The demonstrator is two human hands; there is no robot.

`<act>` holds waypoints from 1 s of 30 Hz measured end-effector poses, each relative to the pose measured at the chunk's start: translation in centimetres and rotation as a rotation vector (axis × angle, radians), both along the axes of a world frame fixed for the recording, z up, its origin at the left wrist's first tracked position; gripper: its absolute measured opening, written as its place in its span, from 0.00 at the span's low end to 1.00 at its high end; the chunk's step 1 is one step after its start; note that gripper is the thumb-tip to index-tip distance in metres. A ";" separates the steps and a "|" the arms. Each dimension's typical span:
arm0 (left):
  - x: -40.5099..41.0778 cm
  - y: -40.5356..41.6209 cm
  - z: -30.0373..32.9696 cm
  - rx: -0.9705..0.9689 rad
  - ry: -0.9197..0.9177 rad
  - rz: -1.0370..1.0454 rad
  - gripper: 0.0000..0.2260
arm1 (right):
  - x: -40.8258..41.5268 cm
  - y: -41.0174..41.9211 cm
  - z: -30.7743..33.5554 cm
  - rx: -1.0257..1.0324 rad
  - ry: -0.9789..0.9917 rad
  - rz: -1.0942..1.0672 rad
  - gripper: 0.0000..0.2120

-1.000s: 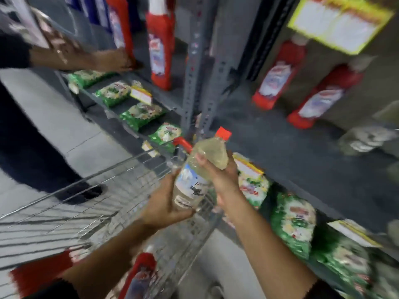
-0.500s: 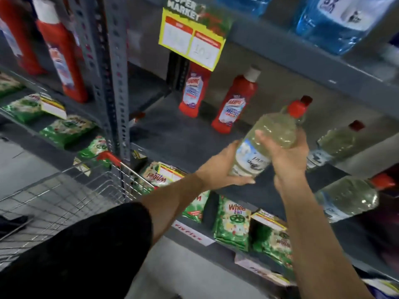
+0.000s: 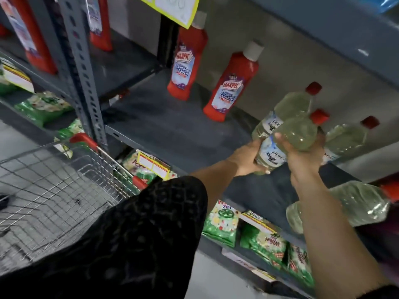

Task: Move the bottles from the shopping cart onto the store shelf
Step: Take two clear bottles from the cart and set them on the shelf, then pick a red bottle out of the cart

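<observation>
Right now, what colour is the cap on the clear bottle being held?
Red, on the clear plastic bottle of pale greenish liquid; the head view shows its cap clearly.

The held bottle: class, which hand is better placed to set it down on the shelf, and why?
Probably the right hand: it wraps the bottle high on its body, nearer the shelf bottles. The left hand only cups the base and can slide away.

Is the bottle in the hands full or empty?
Full, or close to it. Pale yellowish liquid fills the clear bottle nearly up to its red cap, while both hands hold it over the shelf.
</observation>
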State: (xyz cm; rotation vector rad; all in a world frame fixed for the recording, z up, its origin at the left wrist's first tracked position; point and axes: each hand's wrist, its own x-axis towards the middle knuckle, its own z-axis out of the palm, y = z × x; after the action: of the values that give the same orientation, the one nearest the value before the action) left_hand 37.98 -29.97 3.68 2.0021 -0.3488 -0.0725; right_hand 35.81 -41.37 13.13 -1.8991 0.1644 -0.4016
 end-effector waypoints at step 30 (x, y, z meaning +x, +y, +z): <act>-50.7 42.9 -24.1 0.795 1.152 0.320 0.30 | -36.7 47.3 -37.7 -0.204 1.554 0.800 0.13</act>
State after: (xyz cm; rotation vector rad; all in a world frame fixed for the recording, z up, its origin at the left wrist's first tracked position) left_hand -12.77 12.88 -20.38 2.3481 0.8558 -1.2503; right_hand -0.92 5.89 -24.54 -1.8716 0.3429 1.6761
